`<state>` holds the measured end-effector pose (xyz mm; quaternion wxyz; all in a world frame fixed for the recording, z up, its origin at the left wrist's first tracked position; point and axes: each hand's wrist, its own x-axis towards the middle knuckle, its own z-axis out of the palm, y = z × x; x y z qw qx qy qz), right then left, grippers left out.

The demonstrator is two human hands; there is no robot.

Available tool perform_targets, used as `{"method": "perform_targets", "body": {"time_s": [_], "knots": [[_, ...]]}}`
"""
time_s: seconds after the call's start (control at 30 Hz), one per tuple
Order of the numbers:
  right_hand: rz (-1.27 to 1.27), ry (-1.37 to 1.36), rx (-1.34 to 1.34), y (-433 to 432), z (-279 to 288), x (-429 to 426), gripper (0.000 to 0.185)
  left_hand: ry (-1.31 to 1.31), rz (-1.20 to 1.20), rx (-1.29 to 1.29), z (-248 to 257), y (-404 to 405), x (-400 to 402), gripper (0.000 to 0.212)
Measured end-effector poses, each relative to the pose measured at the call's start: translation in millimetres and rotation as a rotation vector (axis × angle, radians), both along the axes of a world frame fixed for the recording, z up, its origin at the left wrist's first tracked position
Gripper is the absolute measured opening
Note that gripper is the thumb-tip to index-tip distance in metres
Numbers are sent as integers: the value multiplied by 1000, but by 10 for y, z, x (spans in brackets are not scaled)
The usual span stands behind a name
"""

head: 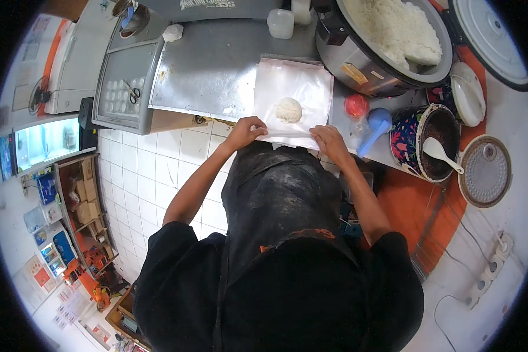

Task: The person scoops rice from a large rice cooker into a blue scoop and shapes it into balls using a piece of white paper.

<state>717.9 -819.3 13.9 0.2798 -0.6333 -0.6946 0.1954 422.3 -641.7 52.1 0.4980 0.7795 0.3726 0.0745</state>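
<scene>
A round mound of cooked white rice [288, 110] lies on a stack of white wrapping paper sheets [290, 81] at the near edge of the steel counter. My left hand [249, 132] grips the near left corner of the top sheet between thumb and fingers. At the near right corner, my right hand [328, 138] has its fingers on the same edge, which is folded up a little. A blue plastic scoop [375, 127] and a red ball-like item [356, 106] in clear plastic are to the right of the paper.
A large cooker of rice [394, 35] stands behind right. Nearer is a floral pot [407, 141] with a white spoon [442, 155], beside a round lid [484, 170]. Scissors [134, 94] rest on a glass-topped chest at left. A clear plastic tub [280, 23] stands at the back.
</scene>
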Motion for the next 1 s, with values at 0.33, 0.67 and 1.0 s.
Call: {"method": "perform_targets", "body": {"time_s": [0.33,0.67,1.0], "knots": [[-535,718,-196,450,123,45,22,15,252,-27,-255,518,-57,20],[-417,251,-228,670,-325,286,34,101,-393,796,225,-452,726,67],[-245,-445,66,1461,-380,381,55,308,-271,655,-180,-576,767,105]]}}
